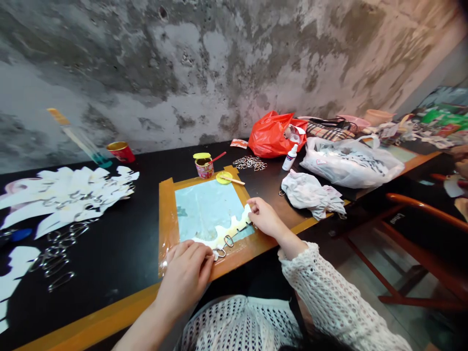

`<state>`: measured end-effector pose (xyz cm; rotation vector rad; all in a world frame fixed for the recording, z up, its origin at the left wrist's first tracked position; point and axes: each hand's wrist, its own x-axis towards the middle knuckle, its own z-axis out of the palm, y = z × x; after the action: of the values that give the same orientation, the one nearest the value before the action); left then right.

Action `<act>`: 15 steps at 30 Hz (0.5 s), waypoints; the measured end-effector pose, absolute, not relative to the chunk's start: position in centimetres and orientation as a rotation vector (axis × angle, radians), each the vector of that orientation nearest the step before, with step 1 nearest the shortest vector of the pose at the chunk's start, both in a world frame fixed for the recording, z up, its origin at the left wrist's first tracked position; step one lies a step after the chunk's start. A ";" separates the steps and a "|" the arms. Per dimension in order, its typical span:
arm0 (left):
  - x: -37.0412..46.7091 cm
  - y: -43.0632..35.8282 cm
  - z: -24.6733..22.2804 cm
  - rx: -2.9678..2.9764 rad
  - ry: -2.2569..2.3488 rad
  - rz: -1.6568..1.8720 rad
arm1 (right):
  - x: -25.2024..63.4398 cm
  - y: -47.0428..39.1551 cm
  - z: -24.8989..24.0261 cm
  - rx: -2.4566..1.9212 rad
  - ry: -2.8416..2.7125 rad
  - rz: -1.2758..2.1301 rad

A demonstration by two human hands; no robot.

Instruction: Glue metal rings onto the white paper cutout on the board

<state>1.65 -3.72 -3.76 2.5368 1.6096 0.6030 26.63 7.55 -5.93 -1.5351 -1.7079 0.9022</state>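
From the view's centre: blotchy grey wall (219, 73) at 12 o'clock; red plastic bag (270, 136) just beside checked bag (327, 129) at 2 o'clock; reddish-framed chair (420, 225) at 3 o'clock.

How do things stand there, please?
Left hand on white cutout, left end. Right hand pinching right end. Metal loop at lower edge. Yellow lid beyond, not touching.

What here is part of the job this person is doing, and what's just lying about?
Seem part of the job:
white strip, at the left hand and right hand
wire clip by the strip
pale blue sheet beneath
white cut-outs piled at left

Probably just lying about:
red plastic bag
checked bag
red cup
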 end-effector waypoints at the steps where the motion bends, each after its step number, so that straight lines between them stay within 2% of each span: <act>1: 1.6 -3.7 -3.8 2.520 1.628 0.611 | 27.0 7.2 -5.9 -1.537 -1.699 0.925; 8: 0.9 -3.6 -4.3 2.378 1.669 0.656 | 30.0 2.8 -5.7 -1.609 -1.702 1.026; 15: 0.9 -3.3 -4.3 2.282 1.730 0.743 | 30.4 0.2 -3.9 -1.674 -1.811 0.538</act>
<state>0.92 -3.34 -4.31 2.2825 1.7297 0.7426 30.41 0.22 -3.87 -1.6740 -1.8105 0.5384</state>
